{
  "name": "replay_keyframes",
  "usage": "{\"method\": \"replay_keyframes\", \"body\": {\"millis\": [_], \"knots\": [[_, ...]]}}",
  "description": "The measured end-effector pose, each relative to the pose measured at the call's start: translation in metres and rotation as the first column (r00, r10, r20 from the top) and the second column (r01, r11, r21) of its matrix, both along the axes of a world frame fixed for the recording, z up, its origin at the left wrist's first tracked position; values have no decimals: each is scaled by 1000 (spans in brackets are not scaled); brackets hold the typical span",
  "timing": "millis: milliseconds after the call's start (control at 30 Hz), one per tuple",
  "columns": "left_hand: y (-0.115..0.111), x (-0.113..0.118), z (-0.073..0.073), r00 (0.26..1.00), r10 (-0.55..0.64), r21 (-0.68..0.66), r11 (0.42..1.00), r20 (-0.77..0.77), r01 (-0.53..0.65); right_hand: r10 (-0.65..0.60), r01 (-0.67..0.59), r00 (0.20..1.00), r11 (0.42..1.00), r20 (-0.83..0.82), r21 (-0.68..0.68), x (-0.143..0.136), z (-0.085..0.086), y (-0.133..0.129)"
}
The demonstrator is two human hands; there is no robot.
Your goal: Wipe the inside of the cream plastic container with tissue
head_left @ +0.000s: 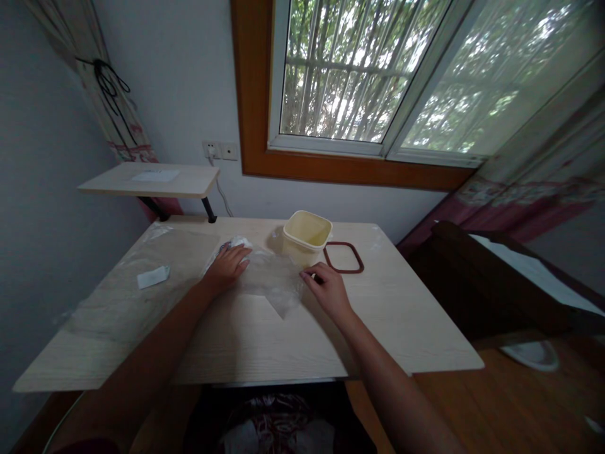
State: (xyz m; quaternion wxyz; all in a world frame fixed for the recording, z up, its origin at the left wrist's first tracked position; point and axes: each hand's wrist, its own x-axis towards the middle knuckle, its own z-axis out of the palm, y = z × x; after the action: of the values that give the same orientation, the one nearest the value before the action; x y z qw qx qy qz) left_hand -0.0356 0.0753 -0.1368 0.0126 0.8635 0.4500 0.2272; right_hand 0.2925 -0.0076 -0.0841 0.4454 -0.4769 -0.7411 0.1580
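Note:
A clear plastic bag (269,277) lies spread on the table between my two hands. My left hand (227,263) rests palm down on the bag's left end, fingers stretched out, beside a crumpled white piece (241,241) that is partly covered. At the bag's right edge my right hand (327,287) is closed in a pinch on the plastic; the fingertips hide the exact grip. Just behind that hand stands a pale yellow square container (302,249), its top uncovered. A dark red square ring (359,260) lies flat to the right of the container.
Another clear plastic sheet (118,309) covers the left part of the wooden table (401,328), with a small white packet (153,277) on it. A raised shelf (108,180) stands at the back left. A window (350,75) is behind the table.

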Motion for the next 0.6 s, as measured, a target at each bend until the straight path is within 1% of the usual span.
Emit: {"method": "replay_keyframes", "body": {"millis": [100,200,300,367,467,600], "knots": [[0,0,9,1000,11,10,1000,3,-11,-1,1,1000,1000,-1,-14,2,-3,0],[-3,3,24,1000,-2,40,999,13,1,3,-3,1000,1000,13,-25,1,-3,1],[-10,11,39,996,-93,57,994,14,92,-1,4,998,999,55,-52,-3,-2,-1],[-13,19,45,989,-147,64,987,15,146,-33,40,997,995,66,-96,-7,0,-3],[-15,31,47,984,-175,64,983,20,174,-81,88,995,985,50,-148,-14,4,-4],[-13,40,44,984,-180,54,982,18,178,-75,81,995,992,58,-99,-24,11,0]]}}
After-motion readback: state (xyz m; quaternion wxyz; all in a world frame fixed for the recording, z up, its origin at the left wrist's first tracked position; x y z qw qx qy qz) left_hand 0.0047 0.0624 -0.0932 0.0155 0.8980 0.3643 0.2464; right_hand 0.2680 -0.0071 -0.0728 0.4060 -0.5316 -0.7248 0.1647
